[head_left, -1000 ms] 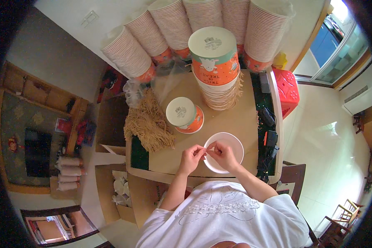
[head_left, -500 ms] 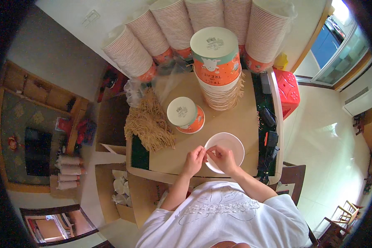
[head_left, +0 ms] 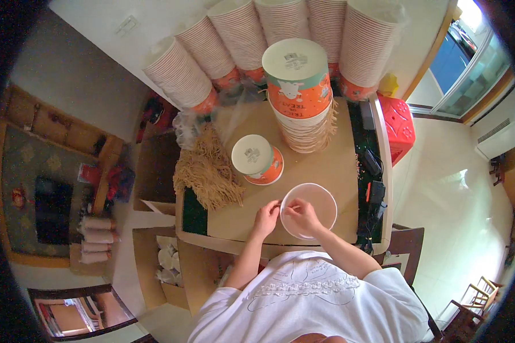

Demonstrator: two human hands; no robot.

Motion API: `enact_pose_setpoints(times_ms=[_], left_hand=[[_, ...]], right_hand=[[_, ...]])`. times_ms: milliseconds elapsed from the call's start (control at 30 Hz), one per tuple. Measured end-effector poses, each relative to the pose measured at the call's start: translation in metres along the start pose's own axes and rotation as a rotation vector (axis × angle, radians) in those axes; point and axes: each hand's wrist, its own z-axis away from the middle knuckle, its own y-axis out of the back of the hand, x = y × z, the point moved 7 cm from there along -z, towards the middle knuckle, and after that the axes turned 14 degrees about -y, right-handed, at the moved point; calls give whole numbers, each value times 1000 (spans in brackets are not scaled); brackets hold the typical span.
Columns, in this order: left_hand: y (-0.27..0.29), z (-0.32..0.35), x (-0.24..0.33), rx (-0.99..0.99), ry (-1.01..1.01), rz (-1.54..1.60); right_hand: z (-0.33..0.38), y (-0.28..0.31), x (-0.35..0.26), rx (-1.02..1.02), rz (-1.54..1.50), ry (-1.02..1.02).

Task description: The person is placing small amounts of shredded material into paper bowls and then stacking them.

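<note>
A white-lined paper bucket (head_left: 321, 201) stands open side up near the table's front edge. My left hand (head_left: 266, 219) is at the outside of its left wall, with thumb and fingers pinched together by the rim. Inside the bucket, my right hand (head_left: 302, 217) reaches toward the same wall with its fingers curled together. What either pinch holds is too small to make out. Beyond them a short orange and green paper bucket (head_left: 253, 155) rests upside down. To its left lies a pile of tan twisted cords (head_left: 209, 174).
A tall stack of upside-down orange buckets (head_left: 299, 94) with cords hanging from it stands behind. Several leaning stacks of paper buckets (head_left: 240, 34) line the wall. Black adapters and cables (head_left: 375, 192) lie along the right edge, beside a red stool (head_left: 396, 128).
My hands, which met at the bucket's left rim, have parted: the right has gone into the bucket, the left stays outside. The bucket has shifted slightly left.
</note>
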Motion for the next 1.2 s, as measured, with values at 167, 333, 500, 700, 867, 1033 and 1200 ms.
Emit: enact_pose_setpoints(times_ms=[167, 333, 500, 700, 867, 1033, 1200], left_hand=[[1, 1, 4, -72, 98, -106], [2, 2, 8, -91, 115, -109], [1, 2, 8, -110, 112, -110], [-2, 4, -6, -105, 85, -62], [-3, 3, -9, -114, 100, -55], [-1, 3, -1, -102, 106, -62], [-1, 4, -2, -100, 116, -54]], right_hand=[[3, -1, -5, -25, -9, -11], [8, 0, -14, -24, 15, -21], [7, 1, -14, -31, 37, -36], [4, 1, -10, -16, 59, -19], [1, 1, -6, 2, 53, 13], [1, 1, -5, 14, 55, 26], [4, -1, -6, -17, 50, -7]])
